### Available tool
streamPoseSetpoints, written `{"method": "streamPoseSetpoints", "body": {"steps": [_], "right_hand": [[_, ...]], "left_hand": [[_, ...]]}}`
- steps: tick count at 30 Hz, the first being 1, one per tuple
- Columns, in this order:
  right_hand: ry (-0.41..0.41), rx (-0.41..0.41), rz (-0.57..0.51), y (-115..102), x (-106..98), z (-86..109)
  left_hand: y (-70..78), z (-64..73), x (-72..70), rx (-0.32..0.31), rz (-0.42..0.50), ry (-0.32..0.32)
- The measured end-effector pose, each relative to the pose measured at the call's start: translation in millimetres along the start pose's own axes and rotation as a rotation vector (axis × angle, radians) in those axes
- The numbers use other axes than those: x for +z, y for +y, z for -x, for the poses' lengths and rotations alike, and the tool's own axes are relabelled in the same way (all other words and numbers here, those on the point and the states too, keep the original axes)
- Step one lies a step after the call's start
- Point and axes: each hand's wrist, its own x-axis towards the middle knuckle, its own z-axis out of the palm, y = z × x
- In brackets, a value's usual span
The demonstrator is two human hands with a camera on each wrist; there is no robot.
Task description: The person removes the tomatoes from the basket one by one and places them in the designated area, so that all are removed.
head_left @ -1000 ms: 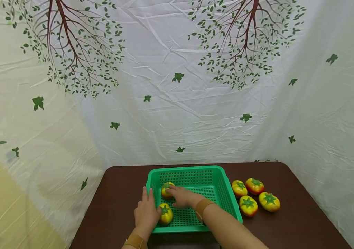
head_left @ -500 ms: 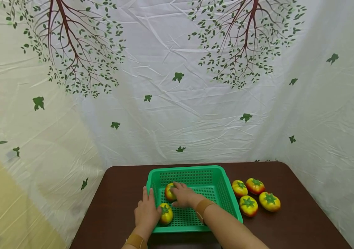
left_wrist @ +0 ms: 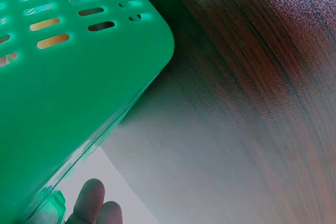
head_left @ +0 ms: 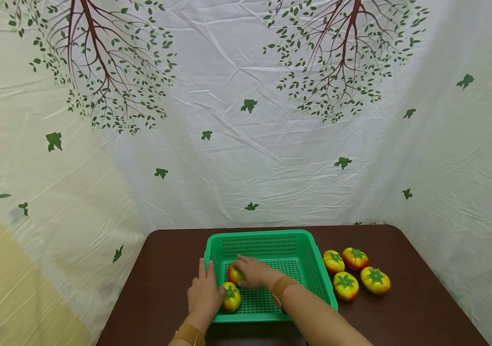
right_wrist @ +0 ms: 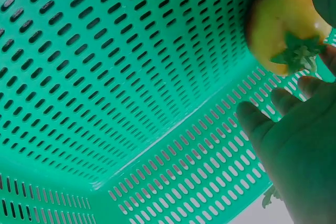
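A green plastic basket (head_left: 272, 318) with slotted walls stands on the table. My left hand (head_left: 204, 295) holds its left wall, thumb over the rim and fingers along the outside; two fingertips (left_wrist: 90, 200) show below the wall in the left wrist view. Inside, my right hand (head_left: 256, 274) grips a yellow-red tomato (head_left: 234, 275) with a green leafy top. In the right wrist view that tomato (right_wrist: 281, 27) sits against the wall, between thumb and fingers. A second tomato (head_left: 230, 303) lies in the near left corner beside my left thumb, touching or nearly touching the gripped one.
Several more tomatoes (head_left: 345, 287) lie on the dark brown table (head_left: 419, 307) just right of the basket. White cloth (head_left: 272, 168) printed with trees and leaves hangs behind and at both sides.
My right hand first shifts the far tomato slightly right, then draws it nearer to the front tomato, and its leafy top turns under the fingers. The left hand and the basket stay put.
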Motion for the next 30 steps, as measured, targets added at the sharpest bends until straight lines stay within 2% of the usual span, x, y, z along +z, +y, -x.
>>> {"method": "streamPoseSetpoints", "body": {"steps": [5, 9, 23, 30], "right_hand": [[0.014, -0.065, -0.008, -1, 0, -3.3], [-0.011, -0.074, -0.001, -2, 1, -2.0], [-0.108, 0.042, -0.161, 4, -1, 7.4], [-0.099, 0.049, -0.195, 8, 0, 9.7]], "left_hand": [[-1.3, 0.0, 0.3, 0.0, 0.005, 0.003], [-1.9, 1.3, 0.2, 0.004, 0.005, 0.008], [-1.5, 0.7, 0.6, 0.007, -0.004, 0.017], [0.0, 2.1, 0.8, 0.005, -0.015, 0.024]]}}
